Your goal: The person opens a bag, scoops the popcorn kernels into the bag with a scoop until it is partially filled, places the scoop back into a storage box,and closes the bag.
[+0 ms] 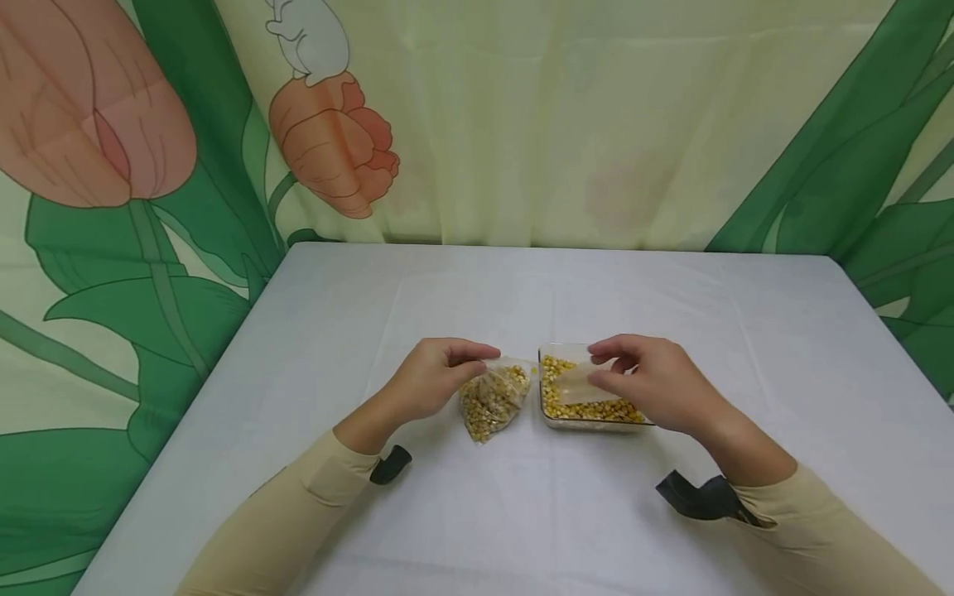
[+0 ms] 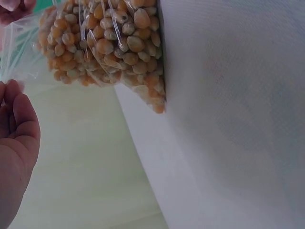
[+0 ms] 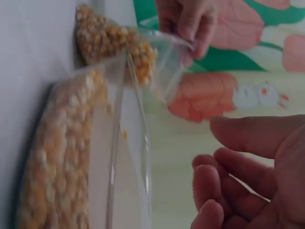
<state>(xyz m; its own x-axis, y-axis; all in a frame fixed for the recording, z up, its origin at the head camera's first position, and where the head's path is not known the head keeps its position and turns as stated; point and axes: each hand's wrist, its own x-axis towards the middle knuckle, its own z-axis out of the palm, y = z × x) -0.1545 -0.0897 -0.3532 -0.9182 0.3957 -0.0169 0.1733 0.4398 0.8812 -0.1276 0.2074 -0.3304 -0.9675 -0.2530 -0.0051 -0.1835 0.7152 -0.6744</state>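
My left hand (image 1: 428, 377) pinches the upper edge of a clear plastic bag (image 1: 495, 397) that holds corn kernels (image 2: 107, 36). Its filled corner hangs low, touching the white tabletop in the left wrist view. To the right stands a clear rectangular container (image 1: 592, 425) of yellow corn kernels (image 3: 57, 157). A flat beige piece (image 1: 577, 386) lies over the kernels there. My right hand (image 1: 656, 377) hovers above the container's right side. Its thumb and loosely bent fingers (image 3: 207, 183) stand apart, with nothing between them in the right wrist view.
A white cloth (image 1: 477, 290) covers the table. Behind it hangs a curtain (image 1: 596, 124) printed with tulips and leaves. Dark straps (image 1: 696, 497) show at both sleeve cuffs.
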